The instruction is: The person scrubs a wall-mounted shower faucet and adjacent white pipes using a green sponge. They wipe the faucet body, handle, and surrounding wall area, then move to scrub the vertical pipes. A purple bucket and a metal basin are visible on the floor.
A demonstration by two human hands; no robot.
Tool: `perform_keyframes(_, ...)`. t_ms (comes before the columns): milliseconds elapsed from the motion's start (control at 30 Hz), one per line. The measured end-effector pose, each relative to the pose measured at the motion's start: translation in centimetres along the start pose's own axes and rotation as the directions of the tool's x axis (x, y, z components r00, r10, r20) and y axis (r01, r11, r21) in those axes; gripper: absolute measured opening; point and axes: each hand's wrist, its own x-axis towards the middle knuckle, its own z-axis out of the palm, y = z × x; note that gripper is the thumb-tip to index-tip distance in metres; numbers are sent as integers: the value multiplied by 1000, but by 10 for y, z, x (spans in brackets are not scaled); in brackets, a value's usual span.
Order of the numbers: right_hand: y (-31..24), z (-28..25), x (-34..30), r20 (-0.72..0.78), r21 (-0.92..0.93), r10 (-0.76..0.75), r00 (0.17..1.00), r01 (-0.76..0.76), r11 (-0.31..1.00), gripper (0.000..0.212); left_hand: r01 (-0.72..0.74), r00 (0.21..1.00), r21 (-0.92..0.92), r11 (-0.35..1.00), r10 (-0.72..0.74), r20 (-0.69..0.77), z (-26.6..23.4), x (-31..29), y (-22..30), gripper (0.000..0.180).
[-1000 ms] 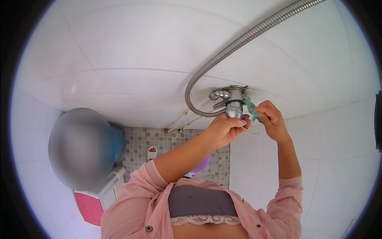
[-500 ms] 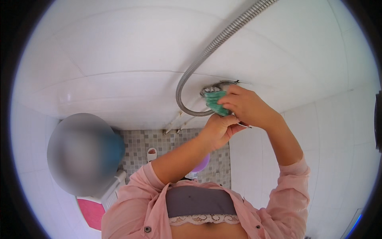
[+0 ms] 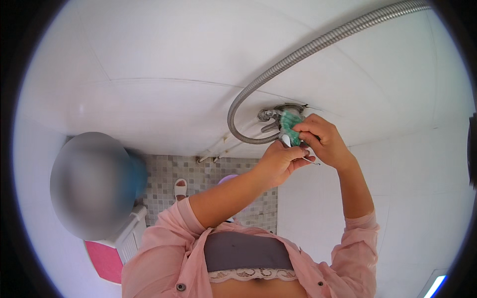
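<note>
Pinched in the right hand [image 3: 320, 141] is a green pad [image 3: 289, 128], thumb and fingers closed on it and pressing it flat against the front of the chrome tap [image 3: 284, 119] on the wall. That grip sits just to the right of the tap body and slightly below it, so the pad lies between the fingertips and the metal, touching both. The left hand [image 3: 280, 161] is curled directly under the tap, its fingers closed around what looks like the tap's lower spout or stem; a thin metal pin [image 3: 310, 161] sticks out rightward from that fist, and exactly what the fingers hold is hidden. Both hands touch or nearly touch each other below the tap, the right one nearer the pad's face, the left one steadying from beneath.

From the tap's left side a small chrome knob [image 3: 266, 115] juts out. A ribbed metal hose [image 3: 318, 47] leaves the tap at its lower left, loops down and round, then runs up and away to the right across the white wall tiles [image 3: 164, 54]; the loop lies close to the left of the tap. Two thin pipes [image 3: 218, 151] run down from the tap toward the mosaic floor [image 3: 198, 176], well below it, where a slipper [image 3: 180, 187] lies.
</note>
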Motion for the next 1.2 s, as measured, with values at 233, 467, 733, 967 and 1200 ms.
perform_keyframes(233,-5,-2,13,114,-150,4,993,13,989,14,4,1000,-22,1000,-4,-16,-4,2,1,28)
perform_keyframes(467,-9,3,16,128,-292,-132,983,165,942,20,-3,1000,-11,1000,3,-17,3,0,5,28)
perform_keyframes(733,29,-25,-34,-86,21,295,952,-295,955,6,52,998,62,997,-49,-43,-9,6,3,21)
perform_keyframes(967,-2,4,-9,43,44,392,919,-394,918,25,13,1000,65,998,-11,-18,-8,3,3,31)
perform_keyframes(1200,-30,17,18,-2,-142,594,804,-589,796,40,57,997,84,995,-60,40,-6,3,1,28)
